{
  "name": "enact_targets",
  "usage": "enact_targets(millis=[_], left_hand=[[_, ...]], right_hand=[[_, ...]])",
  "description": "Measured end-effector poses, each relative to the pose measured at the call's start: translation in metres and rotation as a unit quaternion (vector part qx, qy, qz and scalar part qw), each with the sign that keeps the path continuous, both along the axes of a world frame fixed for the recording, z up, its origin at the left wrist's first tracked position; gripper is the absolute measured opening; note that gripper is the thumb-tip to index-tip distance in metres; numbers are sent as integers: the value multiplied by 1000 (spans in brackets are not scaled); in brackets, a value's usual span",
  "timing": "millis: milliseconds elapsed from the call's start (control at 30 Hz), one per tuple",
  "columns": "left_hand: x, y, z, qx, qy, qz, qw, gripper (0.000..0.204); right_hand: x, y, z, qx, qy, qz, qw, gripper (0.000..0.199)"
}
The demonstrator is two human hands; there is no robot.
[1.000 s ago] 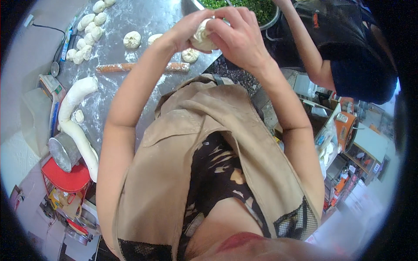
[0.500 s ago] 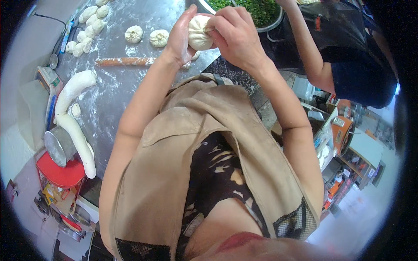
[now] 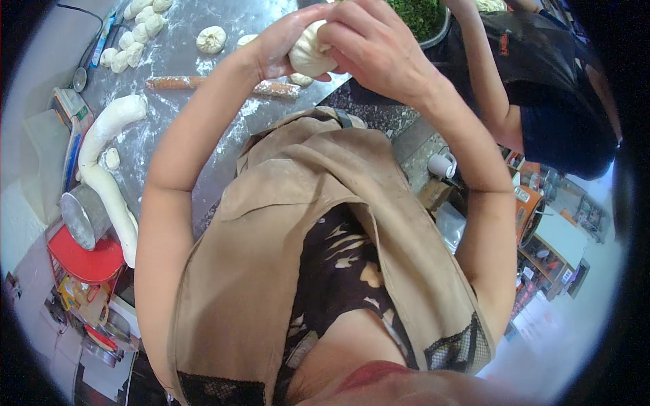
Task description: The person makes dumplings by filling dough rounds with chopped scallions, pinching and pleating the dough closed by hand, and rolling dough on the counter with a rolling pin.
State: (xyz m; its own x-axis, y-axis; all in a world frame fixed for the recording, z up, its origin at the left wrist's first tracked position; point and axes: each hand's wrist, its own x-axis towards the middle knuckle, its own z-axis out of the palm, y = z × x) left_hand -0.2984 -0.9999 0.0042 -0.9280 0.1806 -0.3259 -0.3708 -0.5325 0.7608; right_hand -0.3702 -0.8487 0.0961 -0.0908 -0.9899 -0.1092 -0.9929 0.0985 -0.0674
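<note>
A pleated, pale dough bun is held up above the near edge of the table. My left hand cups it from the left and from the far side. My right hand grips its gathered top from the right, with bent fingers closed on the pleats. The right fingertips are partly hidden behind the knuckles. Below the hands lies a floury wooden rolling pin, its middle covered by my left forearm. Another finished bun rests on the table, and one beside it is partly hidden by my left wrist.
The floured metal table holds several dough pieces at the far left. A long dough roll curves past a metal container over a red stool. Chopped greens fill a bowl beyond my right hand. A co-worker's arm reaches in.
Both my elbows have spread outward, and my left hand has wrapped further round the far side of the bun. The bun has tilted slightly. My left wrist now covers part of a table bun.
</note>
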Motion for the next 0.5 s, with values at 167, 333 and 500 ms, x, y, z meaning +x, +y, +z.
enact_targets(millis=[167, 333, 500], left_hand=[[-3, 3, -7, 32, -15, -73, 997, 45], [4, 5, -42, 191, -10, 124, 974, 48], [-6, 13, -49, 167, 87, 314, 931, 52]], right_hand=[[-19, -2, -36, -265, -42, 131, 955, 15], [-27, -3, -38, -225, -368, -136, 892, 17], [16, -16, -73, -341, -291, -228, 864, 12]])
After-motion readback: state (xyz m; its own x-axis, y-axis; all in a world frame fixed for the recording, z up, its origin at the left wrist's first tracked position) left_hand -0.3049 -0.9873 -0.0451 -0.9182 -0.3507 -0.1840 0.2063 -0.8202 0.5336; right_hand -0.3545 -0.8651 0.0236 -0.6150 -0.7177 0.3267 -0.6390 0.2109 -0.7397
